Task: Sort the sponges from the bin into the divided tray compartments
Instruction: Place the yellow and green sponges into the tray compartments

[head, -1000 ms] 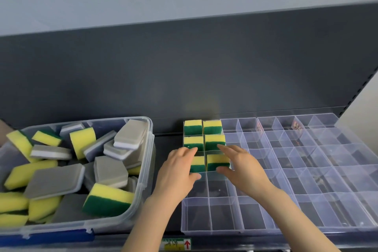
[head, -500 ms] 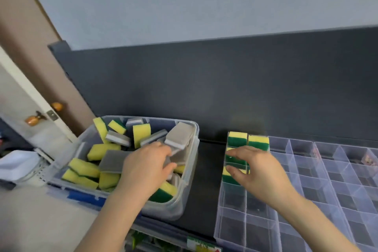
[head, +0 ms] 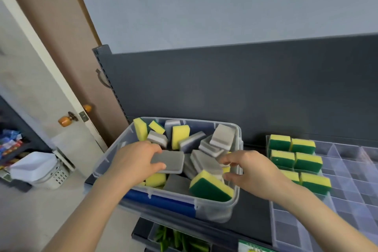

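Pinching soft, light gray sponge [head: 170, 162] by its edge with left hand [head: 133, 161]; holding right hand [head: 253, 172] spread, maybe touching another.

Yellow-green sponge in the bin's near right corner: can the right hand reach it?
Probably yes. The sponge lies uncovered on top in the open bin; the right hand hovers beside it, fingers open. The left hand grips a grey sponge elsewhere.
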`<state>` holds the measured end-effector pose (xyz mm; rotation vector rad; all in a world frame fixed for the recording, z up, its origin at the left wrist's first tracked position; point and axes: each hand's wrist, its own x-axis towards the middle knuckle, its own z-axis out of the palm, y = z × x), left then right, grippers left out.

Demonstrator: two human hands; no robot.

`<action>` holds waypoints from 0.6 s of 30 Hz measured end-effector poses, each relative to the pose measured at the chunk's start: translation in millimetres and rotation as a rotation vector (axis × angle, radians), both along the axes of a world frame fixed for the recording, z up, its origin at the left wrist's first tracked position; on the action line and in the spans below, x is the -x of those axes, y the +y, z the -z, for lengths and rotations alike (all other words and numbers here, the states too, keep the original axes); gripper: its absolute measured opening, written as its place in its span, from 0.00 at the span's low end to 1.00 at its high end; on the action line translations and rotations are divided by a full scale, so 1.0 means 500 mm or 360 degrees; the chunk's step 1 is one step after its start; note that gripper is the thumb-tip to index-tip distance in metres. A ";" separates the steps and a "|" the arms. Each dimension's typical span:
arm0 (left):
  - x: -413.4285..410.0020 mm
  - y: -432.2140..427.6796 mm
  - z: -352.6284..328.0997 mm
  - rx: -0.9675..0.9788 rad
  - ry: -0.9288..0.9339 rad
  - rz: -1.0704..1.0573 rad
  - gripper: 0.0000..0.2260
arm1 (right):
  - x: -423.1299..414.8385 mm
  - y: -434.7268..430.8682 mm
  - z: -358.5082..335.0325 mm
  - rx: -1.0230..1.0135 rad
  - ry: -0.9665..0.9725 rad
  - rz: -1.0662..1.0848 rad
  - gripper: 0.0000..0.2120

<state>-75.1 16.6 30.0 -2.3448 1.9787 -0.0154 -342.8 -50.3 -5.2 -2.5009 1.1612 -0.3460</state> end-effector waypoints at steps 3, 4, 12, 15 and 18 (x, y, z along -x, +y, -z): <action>-0.054 0.001 0.007 -0.0025 0.0029 0.0049 0.23 | -0.051 0.014 0.010 0.0025 0.0081 -0.0013 0.22; -0.072 0.001 0.009 -0.0032 0.0036 0.0064 0.23 | -0.065 0.018 0.011 0.0028 0.0101 -0.0012 0.23; -0.193 -0.004 0.022 -0.0030 0.0058 0.0168 0.22 | -0.148 0.036 0.018 0.0120 0.0386 0.0051 0.25; -0.239 -0.003 0.027 -0.0034 0.0088 0.0191 0.22 | -0.164 0.038 0.018 0.0107 0.0481 0.0051 0.22; -0.276 -0.005 0.038 -0.0052 0.0153 0.0208 0.20 | -0.183 0.037 0.001 0.0084 0.0525 0.0060 0.19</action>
